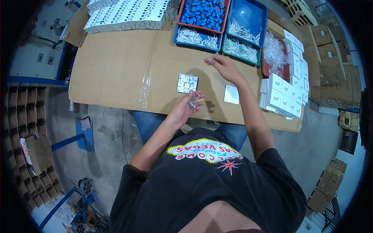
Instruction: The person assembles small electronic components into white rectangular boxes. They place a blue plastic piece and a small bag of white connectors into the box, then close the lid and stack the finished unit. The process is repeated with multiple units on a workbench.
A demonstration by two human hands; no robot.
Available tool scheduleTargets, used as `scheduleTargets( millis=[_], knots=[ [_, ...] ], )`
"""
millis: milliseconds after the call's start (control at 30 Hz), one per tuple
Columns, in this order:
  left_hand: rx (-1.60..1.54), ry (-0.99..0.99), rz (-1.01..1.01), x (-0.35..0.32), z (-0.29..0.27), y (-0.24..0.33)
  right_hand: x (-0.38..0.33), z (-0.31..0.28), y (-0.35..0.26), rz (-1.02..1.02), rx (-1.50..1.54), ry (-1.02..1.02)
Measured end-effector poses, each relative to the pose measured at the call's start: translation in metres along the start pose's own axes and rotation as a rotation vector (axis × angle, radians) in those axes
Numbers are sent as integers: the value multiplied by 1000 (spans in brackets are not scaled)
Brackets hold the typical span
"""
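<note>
My left hand [183,108] is palm up at the near side of the cardboard-covered table, its fingers curled round a small translucent plastic bag [193,102] with whitish bits showing. Just beyond its fingertips, a square white plate with metal fittings [187,83] lies flat. My right hand [223,66] hovers in front of the tray of white wall plugs [197,39], fingers pinched together. Whatever is between those fingertips, if anything, is too small to make out. Under my right forearm lies a plain white square plate [231,94].
At the back, a red tray of blue plastic pieces [203,14] and a blue tray [248,19] rest above a green tray of pale plugs [241,50]. Crumpled clear bags [275,52] fill a red bin. White boxes [285,95] are stacked right; more boxes [126,16] stand far left.
</note>
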State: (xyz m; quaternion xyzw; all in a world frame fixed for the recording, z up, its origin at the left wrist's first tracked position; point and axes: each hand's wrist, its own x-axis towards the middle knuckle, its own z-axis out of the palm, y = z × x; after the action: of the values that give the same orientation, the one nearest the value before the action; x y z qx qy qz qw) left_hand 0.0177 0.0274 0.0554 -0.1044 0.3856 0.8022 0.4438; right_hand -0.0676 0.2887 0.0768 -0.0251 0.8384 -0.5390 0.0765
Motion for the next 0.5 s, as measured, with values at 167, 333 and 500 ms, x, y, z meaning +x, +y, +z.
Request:
scheduleTargets(
  millis=[167,333,500],
  knots=[
    [-8,26,3,-1,-6,-3,80,-7,38,-23,-332,210],
    [-11,22,26,0,-12,-1,143,4,98,-53,-423,68],
    [-44,56,36,-1,-23,1,163,10,104,-103,-344,178]
  ],
)
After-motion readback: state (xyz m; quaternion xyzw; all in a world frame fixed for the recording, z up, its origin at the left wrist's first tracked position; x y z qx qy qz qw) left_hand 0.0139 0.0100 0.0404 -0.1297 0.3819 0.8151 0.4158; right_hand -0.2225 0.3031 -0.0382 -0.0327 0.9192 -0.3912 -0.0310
